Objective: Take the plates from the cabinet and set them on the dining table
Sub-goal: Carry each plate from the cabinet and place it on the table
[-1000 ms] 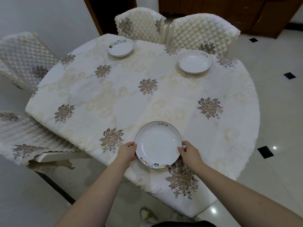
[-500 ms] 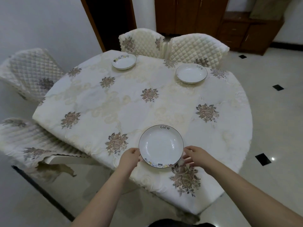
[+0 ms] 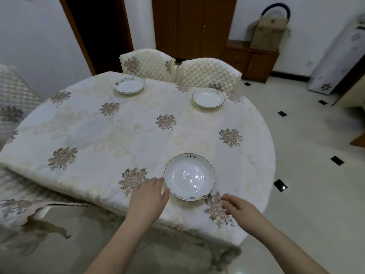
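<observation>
Tablecloth point(image 3: 122, 135) over table, near plate point(image 3: 189, 177) print blurred.

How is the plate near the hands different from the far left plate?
The near plate shows the word "Life" on its far rim and its little pictures on the near rim; the far left plate shows its pictures on the far rim, and no word is visible. The near plate lies by the table's near edge, the far left plate by a chair. Both are white, round, dark-rimmed and empty.

White walls, dark wooden wardrobe point(image 3: 194, 26) — quilted chairs point(image 3: 209, 73), glossy tiled floor point(image 3: 308, 175).
</observation>
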The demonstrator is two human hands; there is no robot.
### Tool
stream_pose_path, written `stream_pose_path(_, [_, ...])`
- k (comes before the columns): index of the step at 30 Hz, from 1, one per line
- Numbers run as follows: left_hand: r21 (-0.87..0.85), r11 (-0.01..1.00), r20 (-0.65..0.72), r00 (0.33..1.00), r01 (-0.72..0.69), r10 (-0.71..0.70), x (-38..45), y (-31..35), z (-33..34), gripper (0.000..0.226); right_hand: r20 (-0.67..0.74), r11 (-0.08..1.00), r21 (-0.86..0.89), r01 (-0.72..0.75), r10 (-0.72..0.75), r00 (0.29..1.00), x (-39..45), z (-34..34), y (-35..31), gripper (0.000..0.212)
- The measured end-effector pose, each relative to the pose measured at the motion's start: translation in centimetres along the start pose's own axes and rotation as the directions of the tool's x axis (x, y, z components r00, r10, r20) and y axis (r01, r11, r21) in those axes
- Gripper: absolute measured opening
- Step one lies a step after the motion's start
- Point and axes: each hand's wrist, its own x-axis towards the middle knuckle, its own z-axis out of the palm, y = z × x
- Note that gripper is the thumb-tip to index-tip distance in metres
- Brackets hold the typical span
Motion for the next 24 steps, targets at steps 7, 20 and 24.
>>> stream_pose_path(7, [-0.027,0.979,0.043,0.979,-0.201,0.202,-0.6,5.2,-1.3,0.049,-0.194,0.989,-0.148,0.014,-0.043,0.980,-4.4,-2.2,1.3,0.037])
stream_pose_path(20, [0.016,0.849,0.147,0.841,-0.529,0.521,1.9,20.8,-2.4,0.084,-0.404,0.981,-0.165,-0.106,0.030,0.914,-10.0,-9.3,9.6,0.052])
stream_pose_path(24, [0.005,0.762,0.168,0.752,-0.648,0.638,2.2,29.3,-2.6,0.082,-0.488,0.989,-0.069,-0.132,0.082,0.869,-11.7,-13.5,15.0,0.054])
